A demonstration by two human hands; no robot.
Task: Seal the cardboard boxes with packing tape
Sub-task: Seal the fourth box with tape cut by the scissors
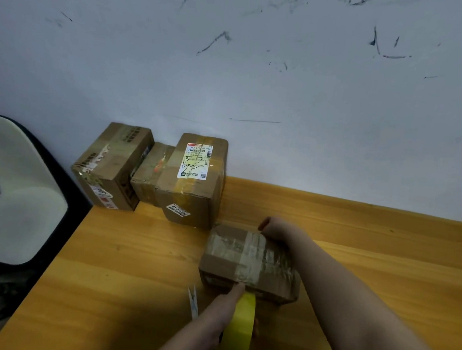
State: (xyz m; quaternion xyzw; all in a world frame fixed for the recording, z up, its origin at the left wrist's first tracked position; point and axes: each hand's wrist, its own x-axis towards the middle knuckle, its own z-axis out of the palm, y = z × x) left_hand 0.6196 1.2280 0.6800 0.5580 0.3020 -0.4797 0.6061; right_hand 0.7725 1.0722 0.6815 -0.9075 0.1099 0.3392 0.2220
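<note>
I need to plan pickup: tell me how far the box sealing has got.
Done, it seems: three boxes stand taped by the wall. In hand: the left hand holds the yellow tape roll at the near box, while the right hand steadies its far end. Left: running this strip and cutting it with the scissors.

There is one camera, and it sits on the person's head. It looks forward and down at a wooden table [367, 264] pushed against a wall [257, 81]. The wall fills the top half of the view. The table and both arms fill the bottom, and the arms come in from the lower edge, very near. The wide lens bends the edges.
</note>
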